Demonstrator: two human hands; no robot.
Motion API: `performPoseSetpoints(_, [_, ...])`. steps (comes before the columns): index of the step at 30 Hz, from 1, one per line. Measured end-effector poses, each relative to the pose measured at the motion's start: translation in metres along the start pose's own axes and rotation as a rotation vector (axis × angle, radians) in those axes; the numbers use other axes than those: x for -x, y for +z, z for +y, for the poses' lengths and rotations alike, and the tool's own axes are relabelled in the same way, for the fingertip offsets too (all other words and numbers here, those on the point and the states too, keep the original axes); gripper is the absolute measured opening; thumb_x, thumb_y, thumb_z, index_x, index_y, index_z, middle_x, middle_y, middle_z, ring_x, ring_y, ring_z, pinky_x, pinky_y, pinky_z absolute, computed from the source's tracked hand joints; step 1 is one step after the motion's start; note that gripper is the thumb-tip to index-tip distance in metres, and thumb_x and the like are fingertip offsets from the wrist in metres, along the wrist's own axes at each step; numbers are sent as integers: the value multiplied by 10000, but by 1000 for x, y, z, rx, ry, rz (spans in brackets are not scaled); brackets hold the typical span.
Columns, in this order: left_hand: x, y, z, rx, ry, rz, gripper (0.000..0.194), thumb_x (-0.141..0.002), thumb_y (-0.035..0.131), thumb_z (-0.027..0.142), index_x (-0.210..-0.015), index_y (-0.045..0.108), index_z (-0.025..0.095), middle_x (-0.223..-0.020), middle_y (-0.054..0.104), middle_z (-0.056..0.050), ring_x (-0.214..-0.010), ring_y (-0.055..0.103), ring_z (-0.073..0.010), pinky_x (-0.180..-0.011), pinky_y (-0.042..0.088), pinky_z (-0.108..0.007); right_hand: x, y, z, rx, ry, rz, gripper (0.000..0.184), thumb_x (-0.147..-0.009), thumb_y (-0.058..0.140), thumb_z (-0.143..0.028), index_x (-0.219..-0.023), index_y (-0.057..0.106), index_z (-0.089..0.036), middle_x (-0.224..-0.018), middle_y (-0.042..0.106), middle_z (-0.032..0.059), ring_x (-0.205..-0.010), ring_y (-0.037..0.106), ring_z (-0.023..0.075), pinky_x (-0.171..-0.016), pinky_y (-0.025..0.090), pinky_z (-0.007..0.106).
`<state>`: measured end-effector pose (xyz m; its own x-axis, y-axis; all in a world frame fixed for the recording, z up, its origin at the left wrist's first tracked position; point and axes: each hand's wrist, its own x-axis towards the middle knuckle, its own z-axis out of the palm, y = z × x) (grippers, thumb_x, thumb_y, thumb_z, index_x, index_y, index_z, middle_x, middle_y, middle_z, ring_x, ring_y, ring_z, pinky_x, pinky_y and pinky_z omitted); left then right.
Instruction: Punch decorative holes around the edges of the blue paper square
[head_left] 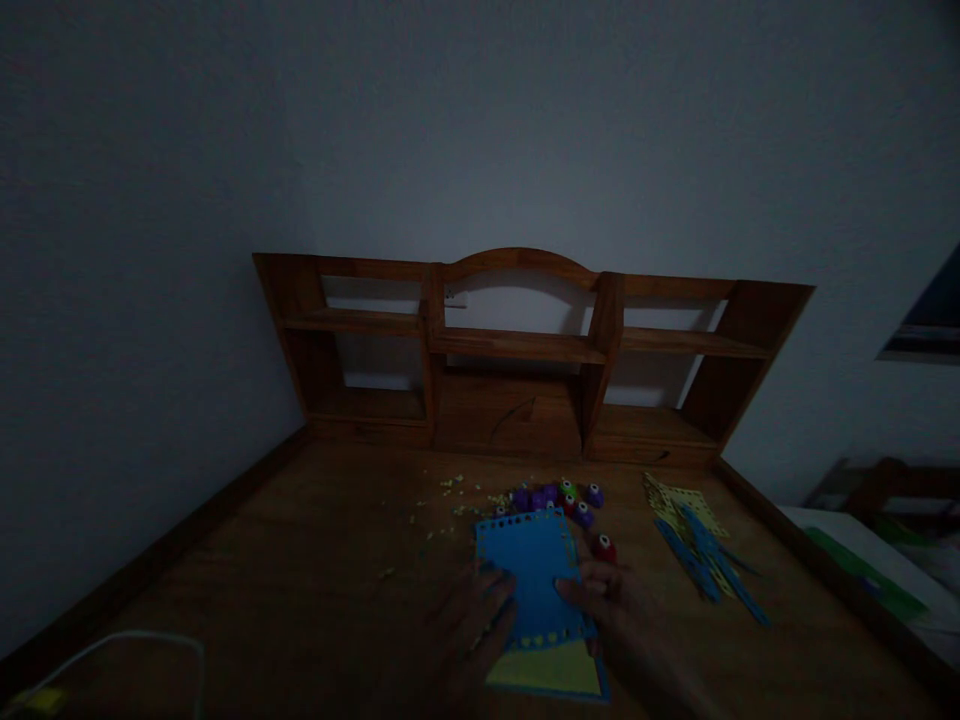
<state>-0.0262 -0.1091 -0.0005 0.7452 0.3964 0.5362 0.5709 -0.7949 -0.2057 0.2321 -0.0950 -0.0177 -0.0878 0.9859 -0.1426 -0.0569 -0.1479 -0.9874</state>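
A blue sheet (529, 570) with cut-out shapes punched along its edges lies over a yellow sheet with a blue border (555, 670). My left hand (469, 620) rests across the blue sheet's left edge, fingers stretched and apart. At the right edge my right hand (611, 600) grips the sheet, thumb on top and other fingers partly hidden at the side. Just beyond the sheet sit several small craft punches (550, 494) in purple, green and red. One red punch (604, 547) stands apart, close to my right hand. The dim light blurs the finger details.
Tiny paper cut-outs (454, 484) are scattered on the wooden desk (300, 560). Blue and yellow punched strips (701, 550) lie in a heap on the right. Along the back stands a wooden shelf (517, 345). A white cable (150, 635) curves at the lower left.
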Motion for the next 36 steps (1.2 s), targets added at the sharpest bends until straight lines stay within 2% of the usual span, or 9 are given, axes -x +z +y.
performPoseSetpoints(4, [22,9,23,28,15,-52,511,-907,480,214,-1407,387,161,-1331,553,-75,-1226,509,-200,-1019,447,-302,31,-1,3,217,-32,6,422,-762,626,-576,-647,573,-174,-570,569,16,-510,535,153,-471,401,250])
performPoseSetpoints(8, [37,10,25,101,-31,-64,594,-891,518,258,-1447,319,191,-1289,586,-76,-1156,573,-190,-961,485,-266,35,-9,-21,460,-220,44,419,-897,467,-517,-730,639,-174,-688,631,51,-650,595,182,-594,437,265])
performPoseSetpoints(11, [44,10,24,108,-43,-57,599,-881,540,295,-1436,339,194,-1285,588,-77,-1119,600,-189,-938,500,-267,21,-10,-38,658,-418,64,304,-911,478,-440,-893,666,-201,-891,661,69,-835,616,211,-740,460,291])
performPoseSetpoints(14, [46,12,26,130,-56,-66,568,-872,552,292,-1407,386,197,-1315,562,-75,-1151,581,-192,-955,491,-279,-1,-1,-45,945,-664,-81,225,-902,512,-343,-1056,641,-241,-1128,604,71,-1109,529,232,-957,390,334])
performPoseSetpoints(20, [41,14,29,213,-92,-83,565,-822,603,268,-1361,438,218,-1285,588,-70,-1133,594,-201,-939,507,-297,-38,21,-39,1396,-720,-199,289,-887,532,-348,-1162,581,-273,-1181,544,66,-971,577,217,-848,436,338])
performPoseSetpoints(24, [39,15,26,247,-65,-74,510,-825,558,164,-1327,477,203,-1261,608,-70,-1131,595,-181,-938,504,-266,-60,16,-39,1450,-723,-209,304,-934,425,-269,-1210,552,-250,-1133,539,73,-906,588,175,-770,443,272])
performPoseSetpoints(30, [41,17,26,275,-100,-55,505,-842,524,137,-1335,469,228,-1268,605,-47,-1142,587,-160,-950,498,-270,-86,7,-34,1535,-691,-99,357,-894,450,-161,-1230,555,-225,-1223,513,110,-980,582,212,-807,453,314])
performPoseSetpoints(33, [46,16,30,264,-154,-49,575,-846,560,239,-1397,396,234,-1314,566,-47,-1159,575,-165,-960,492,-272,-85,9,-37,1473,-751,-56,329,-910,457,-217,-1227,547,-212,-1224,521,111,-997,578,219,-815,471,331])
performPoseSetpoints(36, [61,16,32,211,-290,55,615,-852,543,314,-1434,346,289,-1295,585,-4,-1103,610,-143,-901,523,-220,-71,12,-44,1384,-828,-37,319,-926,463,-304,-1217,548,-204,-1212,540,115,-1038,566,232,-859,474,363])
